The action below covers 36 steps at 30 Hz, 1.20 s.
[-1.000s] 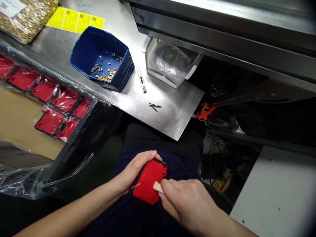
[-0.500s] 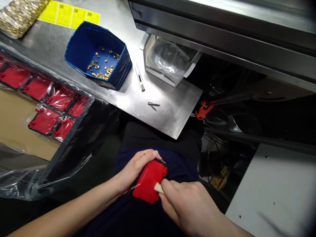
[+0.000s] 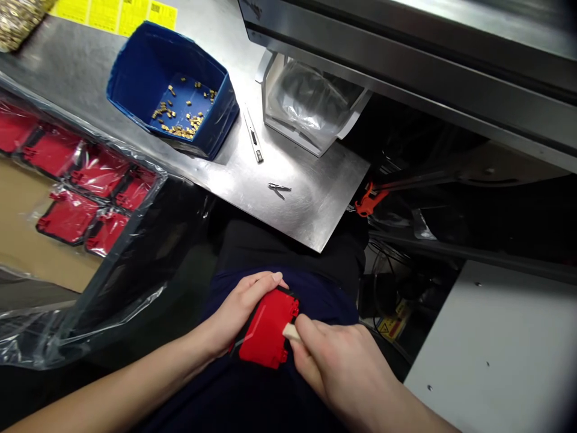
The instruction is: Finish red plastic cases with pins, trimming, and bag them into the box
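While the view is tilted down over the lap, I read it left to right. Far left: a plastic-lined crate [image 3: 135, 240] with red plastic parts [image 3: 67, 213] laid flat in rows on cardboard, within easy reach of the left arm, so I take it as the stock of the same piece. Behind it on the steel bench [image 3: 311, 204], a blue bin [image 3: 135, 72] with small brass pieces [image 3: 180, 123] loose on its floor; yellow labels [image 3: 112, 12] at the top edge. Just right of the bin, a thin metal tool [image 3: 253, 137], then a small metal clip [image 3: 279, 188] lying alone near the bench edge. Behind those, a white holder with a clear bag [image 3: 311, 102].

Centre bottom: my left hand [image 3: 237, 310] is closed around the red part [image 3: 265, 331], fingers wrapped over its top-left edge, thumb side hidden. The part rests against the dark fabric on the lap, tilted, its face turned up toward the camera; my guess is that this braces it and keeps the face visible. The right hand [image 3: 342, 367] is closed in a pinch on a small pale tool [image 3: 289, 331], its tip touching the part's right edge near the notched tabs. The rest of the tool is hidden in the grip.

Right: an orange clamp-like piece [image 3: 367, 201] under the bench, cables, and a grey panel [image 3: 496, 349].
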### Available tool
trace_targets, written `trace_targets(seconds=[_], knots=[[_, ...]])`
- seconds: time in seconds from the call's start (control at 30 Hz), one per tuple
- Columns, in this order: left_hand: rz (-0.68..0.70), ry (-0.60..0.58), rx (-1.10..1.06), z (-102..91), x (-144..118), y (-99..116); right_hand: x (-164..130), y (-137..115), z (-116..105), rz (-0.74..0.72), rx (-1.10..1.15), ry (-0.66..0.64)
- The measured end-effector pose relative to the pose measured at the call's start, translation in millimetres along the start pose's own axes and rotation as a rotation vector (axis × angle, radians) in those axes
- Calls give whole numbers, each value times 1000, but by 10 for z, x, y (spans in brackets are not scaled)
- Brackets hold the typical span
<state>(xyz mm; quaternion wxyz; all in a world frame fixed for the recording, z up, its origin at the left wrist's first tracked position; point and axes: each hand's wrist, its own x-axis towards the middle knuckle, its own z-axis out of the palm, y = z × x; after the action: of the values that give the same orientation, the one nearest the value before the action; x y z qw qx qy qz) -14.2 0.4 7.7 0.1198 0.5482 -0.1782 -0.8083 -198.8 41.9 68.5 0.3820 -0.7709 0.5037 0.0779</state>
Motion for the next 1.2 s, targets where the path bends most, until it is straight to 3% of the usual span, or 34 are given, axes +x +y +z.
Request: trace_targets(seconds=[0.57, 0.77, 1.2], knots=[[-90, 43, -78, -3, 15, 3, 61, -53, 7, 17, -45, 67], [-93, 33, -67, 14, 12, 3, 66, -25, -38, 21, -13, -13], [-157, 18, -155, 18, 41, 0, 78, -2, -67, 13, -30, 6]])
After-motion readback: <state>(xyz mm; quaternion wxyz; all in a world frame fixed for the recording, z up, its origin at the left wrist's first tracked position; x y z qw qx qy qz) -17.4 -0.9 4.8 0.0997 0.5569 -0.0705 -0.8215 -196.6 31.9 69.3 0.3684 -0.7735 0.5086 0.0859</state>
